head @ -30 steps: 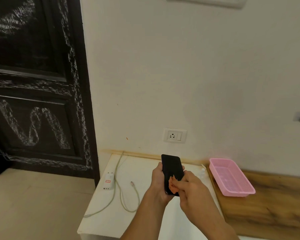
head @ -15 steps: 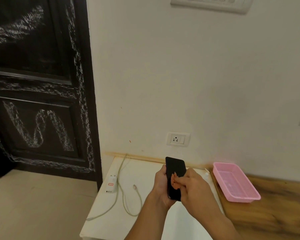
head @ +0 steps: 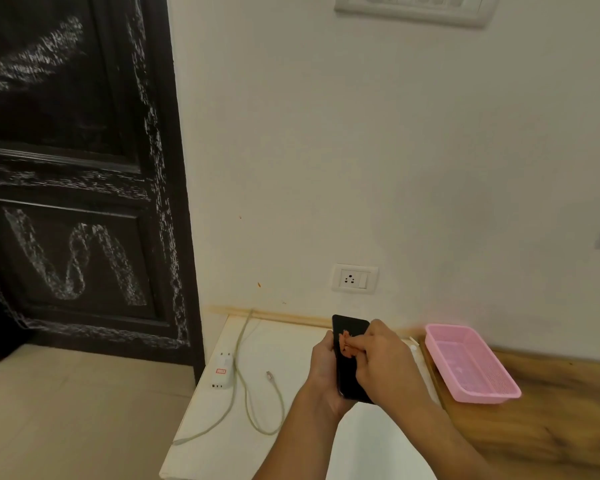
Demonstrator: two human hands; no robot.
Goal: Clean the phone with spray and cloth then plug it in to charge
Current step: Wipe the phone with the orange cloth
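Observation:
My left hand (head: 324, 368) grips a black phone (head: 350, 327) by its left edge and holds it upright over the white table (head: 281, 344). My right hand (head: 383, 367) presses a small orange cloth (head: 344, 344) against the upper part of the screen. A white charger adapter (head: 223, 370) lies on the table's left side, its pale cable (head: 246, 403) looping across to a loose plug end (head: 269, 375). A wall socket (head: 354, 278) sits just above the table. Behind my right hand, a small white bottle tip (head: 413, 344) peeks out.
A pink plastic basket (head: 471, 367) rests on the wooden surface (head: 551, 420) to the right. A dark door (head: 73, 174) stands to the left, with tiled floor (head: 77, 410) below it. A switch panel (head: 413, 8) is high on the wall.
My right hand has slid the orange cloth up the phone screen, from near its lower half toward the top. The left hand keeps holding the phone.

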